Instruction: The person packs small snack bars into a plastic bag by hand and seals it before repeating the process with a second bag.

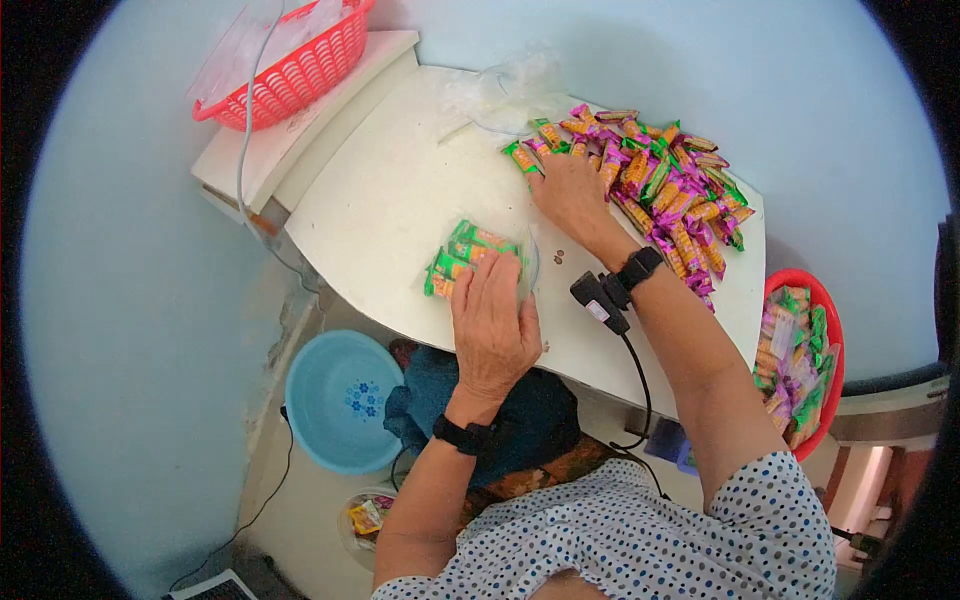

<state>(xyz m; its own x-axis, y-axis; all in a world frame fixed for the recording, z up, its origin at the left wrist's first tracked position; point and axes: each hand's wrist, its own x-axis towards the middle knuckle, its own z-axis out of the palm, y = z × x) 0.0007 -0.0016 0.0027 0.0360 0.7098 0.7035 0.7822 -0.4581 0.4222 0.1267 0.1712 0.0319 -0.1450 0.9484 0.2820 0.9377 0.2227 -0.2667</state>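
Observation:
My left hand (pixel 492 320) rests with its fingers stretched out over a flat clear bag of green-ended snack packets (pixel 462 250) near the table's front edge. The bag's right part is hidden under the fingers. Farther back, my right hand (pixel 575 195) reaches down at the left side of a large heap of small purple and green snack packets (pixel 675 200). Its fingertips touch packets at the heap's edge, and whether they grip one cannot be made out.
Clear plastic bags (pixel 505 95) lie at the back of the white table (pixel 370 200). A red basket (pixel 310 70) stands on a raised shelf at the left. Below are a blue basin (pixel 340 440) and, right, a red basket of filled bags (pixel 832 390). A cable hangs from my right wrist.

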